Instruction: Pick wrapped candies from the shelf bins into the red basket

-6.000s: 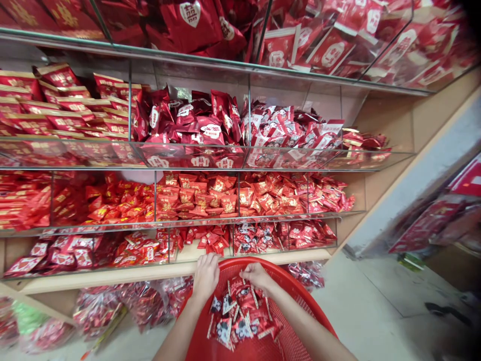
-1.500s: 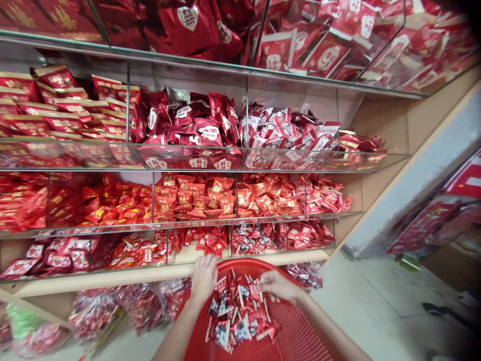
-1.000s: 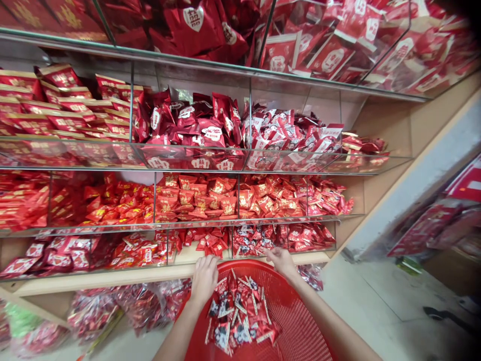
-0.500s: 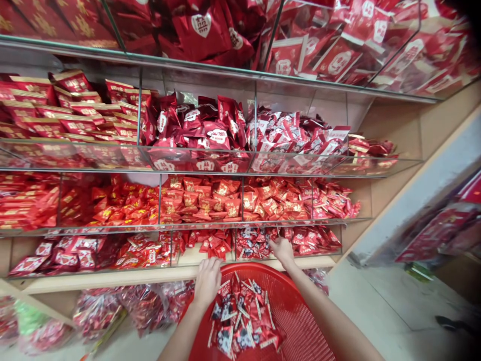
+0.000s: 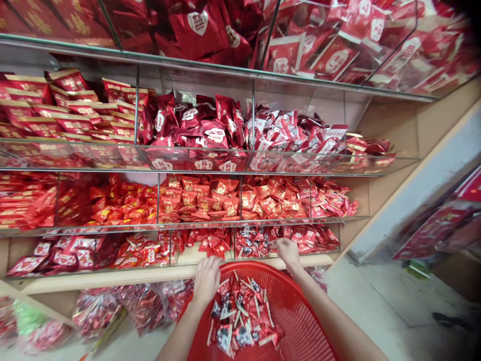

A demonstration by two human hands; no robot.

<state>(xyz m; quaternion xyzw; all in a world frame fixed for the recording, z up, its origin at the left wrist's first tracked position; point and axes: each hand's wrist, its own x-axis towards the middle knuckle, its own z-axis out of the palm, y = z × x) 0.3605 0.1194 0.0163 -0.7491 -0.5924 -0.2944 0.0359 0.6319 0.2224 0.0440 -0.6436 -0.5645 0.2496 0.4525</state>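
Note:
A red plastic basket is in front of me, below the shelves. Several small red, black and white packets lie in it, their pale crimped ends pointing many ways. My left hand grips the left far part of the basket's rim, against the wooden shelf edge. My right hand is at the front of the bottom shelf, with its fingers closed together. Beside its fingertips is a compartment of red, black and white packets; whatever the fingers hold is too small to make out.
Glass dividers split the shelves into compartments of red packets, such as the orange-red ones. A wooden ledge runs along the front. Clear bags of packets lie underneath. Tiled floor and a wall are on the right.
My right hand has shifted slightly right from the black and white packets, fingers still closed. My left hand stays at the basket's rim, and the view has moved a little.

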